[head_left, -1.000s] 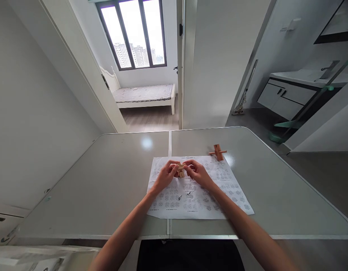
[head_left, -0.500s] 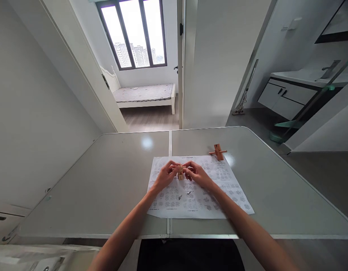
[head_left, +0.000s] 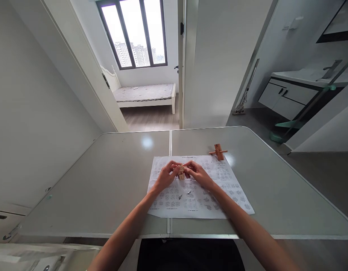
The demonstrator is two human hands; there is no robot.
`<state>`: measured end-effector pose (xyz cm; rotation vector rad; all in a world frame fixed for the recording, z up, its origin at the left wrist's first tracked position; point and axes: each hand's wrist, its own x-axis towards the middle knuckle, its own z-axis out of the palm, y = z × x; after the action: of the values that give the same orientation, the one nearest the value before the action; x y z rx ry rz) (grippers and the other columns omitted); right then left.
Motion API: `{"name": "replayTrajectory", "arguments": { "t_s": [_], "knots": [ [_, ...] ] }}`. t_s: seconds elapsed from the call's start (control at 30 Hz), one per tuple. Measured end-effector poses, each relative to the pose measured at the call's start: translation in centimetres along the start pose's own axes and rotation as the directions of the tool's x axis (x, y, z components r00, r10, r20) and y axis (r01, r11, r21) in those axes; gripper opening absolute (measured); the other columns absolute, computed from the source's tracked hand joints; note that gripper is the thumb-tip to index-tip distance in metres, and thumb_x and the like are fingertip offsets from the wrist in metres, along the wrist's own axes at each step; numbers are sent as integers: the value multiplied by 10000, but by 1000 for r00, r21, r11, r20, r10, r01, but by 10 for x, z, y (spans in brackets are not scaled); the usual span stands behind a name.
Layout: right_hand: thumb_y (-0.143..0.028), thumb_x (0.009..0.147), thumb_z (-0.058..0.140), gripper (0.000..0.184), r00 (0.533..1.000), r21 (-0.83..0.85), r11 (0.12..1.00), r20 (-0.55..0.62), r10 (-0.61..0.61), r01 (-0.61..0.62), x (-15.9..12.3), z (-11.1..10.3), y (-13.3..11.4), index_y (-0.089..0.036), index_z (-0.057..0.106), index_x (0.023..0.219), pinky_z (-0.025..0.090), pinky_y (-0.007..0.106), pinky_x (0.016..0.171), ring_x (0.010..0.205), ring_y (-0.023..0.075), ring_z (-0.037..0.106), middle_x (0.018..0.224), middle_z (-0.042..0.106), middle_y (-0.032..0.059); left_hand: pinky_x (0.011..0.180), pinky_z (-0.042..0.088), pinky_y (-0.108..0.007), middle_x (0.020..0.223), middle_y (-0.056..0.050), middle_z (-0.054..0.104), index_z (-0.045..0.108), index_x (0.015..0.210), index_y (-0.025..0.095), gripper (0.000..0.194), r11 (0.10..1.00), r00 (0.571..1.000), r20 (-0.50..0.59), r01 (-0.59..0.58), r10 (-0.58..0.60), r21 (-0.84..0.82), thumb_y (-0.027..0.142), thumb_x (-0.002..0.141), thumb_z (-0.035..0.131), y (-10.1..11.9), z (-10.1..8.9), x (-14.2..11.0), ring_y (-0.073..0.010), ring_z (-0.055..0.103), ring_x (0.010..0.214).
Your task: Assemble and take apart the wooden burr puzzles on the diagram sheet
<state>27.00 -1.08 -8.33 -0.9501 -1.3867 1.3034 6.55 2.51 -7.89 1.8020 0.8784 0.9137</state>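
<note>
Together, the left hand [head_left: 166,176] and right hand [head_left: 199,174] pinch a wooden assembly [head_left: 181,176] over the printed sheet [head_left: 196,215] — nearer its far edge — and a redder wooden cross [head_left: 218,152] lies at its far right corner.

Our pale bench [head_left: 106,184], with a printed sheet [head_left: 190,203] and a wooden cross [head_left: 219,151] on it.
We see a seam [head_left: 170,143] running from far edge to near edge; the sheet lies across it, mostly on the right half, close to the near edge. The cross rests by the sheet's far right corner.
</note>
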Motion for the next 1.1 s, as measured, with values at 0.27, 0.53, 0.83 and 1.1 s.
{"name": "replayTrajectory", "arguments": {
  "t_s": [0.27,0.53,0.83,1.1],
  "knots": [
    [-613,931,651,473,990,-30,999,-135,-25,21,5,-3,9,-213,610,1180,510,335,648,692,180,655,922,696,44,876,604,-361,1183,-103,720,568,1319,221,681,988,1000,6,20,-20,-153,405,751,897,0,1,2,-216,724,988],
    [-423,904,742,328,964,-574,797,-47,-261,188,4,-1,23,-239,643,1158,564,400,829,945,241,663,1138,654,95,838,596,-300,1211,-96,736,555,1317,210,653,950,942,-291,75,-167,-303,402,780,876,-4,-6,10,-140,706,860],
    [-395,916,741,205,972,-591,786,-11,-233,181,3,2,31,-246,717,1055,554,440,956,1057,254,657,1201,624,105,767,596,-279,1262,-108,715,543,1360,234,718,958,961,-232,86,-153,-275,405,757,893,-7,-3,9,-115,676,783],
    [-563,845,784,392,993,58,997,-106,48,-42,6,-7,11,-236,657,1020,512,429,1074,1212,264,671,1343,692,107,738,589,-279,1205,-89,720,526,1409,257,760,978,979,-174,71,-105,-194,412,757,884,-2,-2,7,-98,632,730]
  ]
}}
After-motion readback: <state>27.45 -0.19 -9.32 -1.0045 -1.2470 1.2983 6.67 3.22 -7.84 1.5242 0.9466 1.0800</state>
